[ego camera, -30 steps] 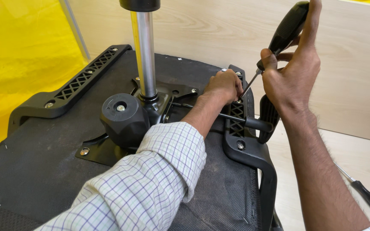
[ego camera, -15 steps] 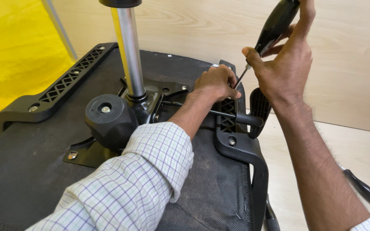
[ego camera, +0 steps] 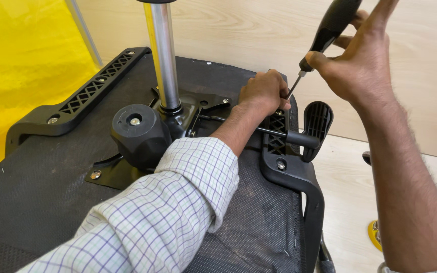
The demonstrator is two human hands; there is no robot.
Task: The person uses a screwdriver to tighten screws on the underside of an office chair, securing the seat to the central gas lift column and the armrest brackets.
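Note:
An office chair seat point(ego camera: 41, 202) lies upside down, its black fabric underside facing me. My right hand point(ego camera: 362, 65) grips a black-handled screwdriver point(ego camera: 330, 25), whose thin shaft slants down to the top of the right armrest bracket point(ego camera: 284, 151). My left hand point(ego camera: 264, 91) rests closed on that bracket right at the screwdriver tip, and what its fingers pinch is hidden. A chrome gas-lift column point(ego camera: 165, 55) rises from the black mechanism plate point(ego camera: 198, 108). A round black knob point(ego camera: 137, 131) sits left of my left forearm.
The left armrest bracket point(ego camera: 77, 106) runs along the seat's far left edge. A black paddle lever point(ego camera: 314, 126) sticks out on the right. Yellow sheeting point(ego camera: 21, 65) hangs at left; a light wood panel point(ego camera: 238, 30) stands behind. A yellow object point(ego camera: 375, 233) lies on the floor.
The view has shifted, so chair and hands sit lower and further left in frame. Both hands stay at the right bracket, the screwdriver still held at the same screw spot.

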